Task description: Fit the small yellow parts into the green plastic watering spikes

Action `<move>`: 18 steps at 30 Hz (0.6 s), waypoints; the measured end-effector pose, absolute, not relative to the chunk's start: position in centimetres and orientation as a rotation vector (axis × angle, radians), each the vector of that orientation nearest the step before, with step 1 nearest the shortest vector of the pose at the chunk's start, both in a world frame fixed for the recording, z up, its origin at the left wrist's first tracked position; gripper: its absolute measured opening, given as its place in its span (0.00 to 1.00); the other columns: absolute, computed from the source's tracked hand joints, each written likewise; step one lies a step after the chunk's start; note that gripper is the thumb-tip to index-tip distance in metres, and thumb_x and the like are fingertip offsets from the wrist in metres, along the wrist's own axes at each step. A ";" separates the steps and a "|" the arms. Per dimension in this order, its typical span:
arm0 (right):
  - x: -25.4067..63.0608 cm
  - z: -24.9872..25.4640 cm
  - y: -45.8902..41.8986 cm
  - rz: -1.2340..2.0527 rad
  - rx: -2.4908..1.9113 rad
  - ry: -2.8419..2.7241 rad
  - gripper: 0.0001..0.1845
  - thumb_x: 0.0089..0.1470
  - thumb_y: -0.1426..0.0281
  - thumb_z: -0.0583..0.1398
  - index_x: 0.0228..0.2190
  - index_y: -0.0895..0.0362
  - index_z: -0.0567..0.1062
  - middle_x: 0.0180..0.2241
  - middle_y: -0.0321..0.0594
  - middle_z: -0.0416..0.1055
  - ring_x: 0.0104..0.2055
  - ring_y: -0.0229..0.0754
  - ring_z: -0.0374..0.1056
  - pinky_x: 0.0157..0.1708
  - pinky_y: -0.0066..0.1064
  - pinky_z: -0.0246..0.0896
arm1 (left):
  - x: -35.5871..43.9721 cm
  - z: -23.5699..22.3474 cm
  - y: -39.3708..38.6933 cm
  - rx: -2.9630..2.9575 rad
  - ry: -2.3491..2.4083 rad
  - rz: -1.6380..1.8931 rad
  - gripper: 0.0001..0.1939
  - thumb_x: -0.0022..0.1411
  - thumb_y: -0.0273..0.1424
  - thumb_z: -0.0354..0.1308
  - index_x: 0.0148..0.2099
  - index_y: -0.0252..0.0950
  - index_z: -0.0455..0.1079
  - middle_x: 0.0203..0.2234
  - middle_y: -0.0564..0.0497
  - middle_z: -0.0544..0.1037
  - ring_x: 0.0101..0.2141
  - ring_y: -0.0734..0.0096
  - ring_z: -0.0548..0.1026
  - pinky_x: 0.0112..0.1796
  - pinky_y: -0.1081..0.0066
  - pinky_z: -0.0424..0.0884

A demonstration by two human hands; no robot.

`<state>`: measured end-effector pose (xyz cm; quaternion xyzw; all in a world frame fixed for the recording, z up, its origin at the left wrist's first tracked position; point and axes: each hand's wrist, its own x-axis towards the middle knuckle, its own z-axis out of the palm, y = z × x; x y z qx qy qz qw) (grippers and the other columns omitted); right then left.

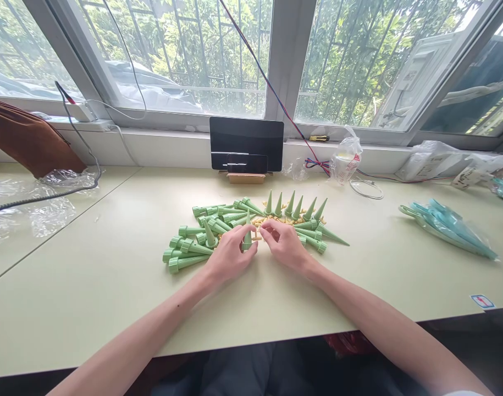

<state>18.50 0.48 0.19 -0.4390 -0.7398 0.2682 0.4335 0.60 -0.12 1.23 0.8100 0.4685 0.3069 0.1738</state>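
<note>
- Green cone (247, 240) stands upright in the left hand (230, 253), between thumb and fingers.
- Right hand (287, 245) is narrow, fingertips beside a small yellow piece (256, 238); I cannot tell whether it grips.
- Seemingly, single parts are being handled, which calls for steady fingertips.

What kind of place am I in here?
Probably an indoor workbench: a pale table under barred windows, with green cone-shaped parts heaped around your hands.
</note>
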 end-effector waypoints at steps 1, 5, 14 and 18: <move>18.5 0.2 0.5 0.668 -1.092 -1.849 0.11 0.63 0.65 0.54 0.34 0.56 0.73 0.30 0.38 0.72 0.24 0.37 0.62 0.26 0.29 0.56 | 0.6 1.3 -0.1 2.294 1.328 0.871 0.12 0.62 0.33 0.53 0.48 0.38 0.70 0.27 0.54 0.70 0.23 0.73 0.63 0.28 0.71 0.63; 18.5 0.4 0.3 0.691 -1.077 -1.880 0.11 0.62 0.64 0.55 0.34 0.56 0.74 0.30 0.38 0.73 0.25 0.37 0.62 0.27 0.29 0.57 | 0.6 1.3 -0.1 2.280 1.289 0.876 0.12 0.63 0.33 0.53 0.47 0.39 0.70 0.28 0.54 0.71 0.22 0.74 0.63 0.27 0.71 0.63; 18.5 0.2 0.4 0.697 -1.068 -1.872 0.12 0.63 0.63 0.55 0.35 0.56 0.75 0.30 0.39 0.73 0.26 0.39 0.64 0.28 0.30 0.59 | 0.7 1.3 -0.1 2.260 1.260 0.890 0.12 0.63 0.32 0.53 0.48 0.39 0.71 0.32 0.52 0.73 0.22 0.76 0.63 0.28 0.72 0.64; 18.5 0.2 0.5 0.689 -1.073 -1.871 0.12 0.63 0.65 0.54 0.35 0.56 0.75 0.30 0.39 0.73 0.26 0.38 0.64 0.28 0.30 0.58 | 0.7 1.3 -0.1 2.268 1.276 0.908 0.12 0.63 0.31 0.53 0.47 0.39 0.71 0.31 0.53 0.72 0.22 0.76 0.63 0.28 0.72 0.64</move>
